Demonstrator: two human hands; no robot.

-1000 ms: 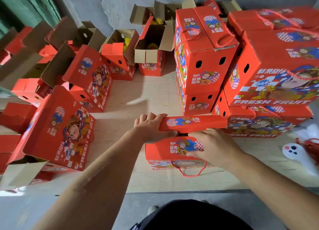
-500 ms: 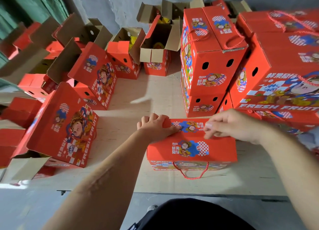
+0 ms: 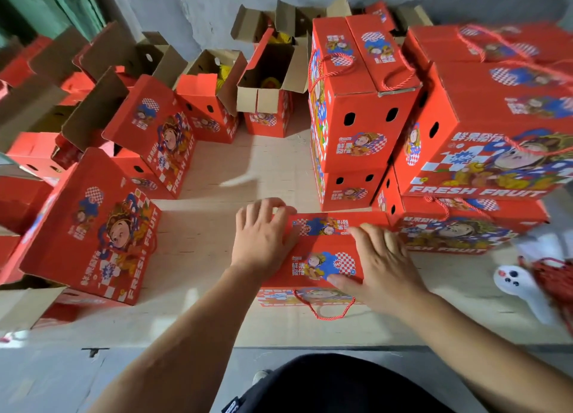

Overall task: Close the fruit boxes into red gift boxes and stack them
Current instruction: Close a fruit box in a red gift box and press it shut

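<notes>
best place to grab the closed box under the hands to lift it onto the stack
Probably by the two short ends of the gift box, one hand on each, coming in from left and right: it lies flat and wide, and only one rope handle shows, hanging off the near side.

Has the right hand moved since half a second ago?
Yes. The right hand has dropped from the far flap toward the person, now lying flat on the near top panel of the gift box, judged against the box's blue print.
</notes>
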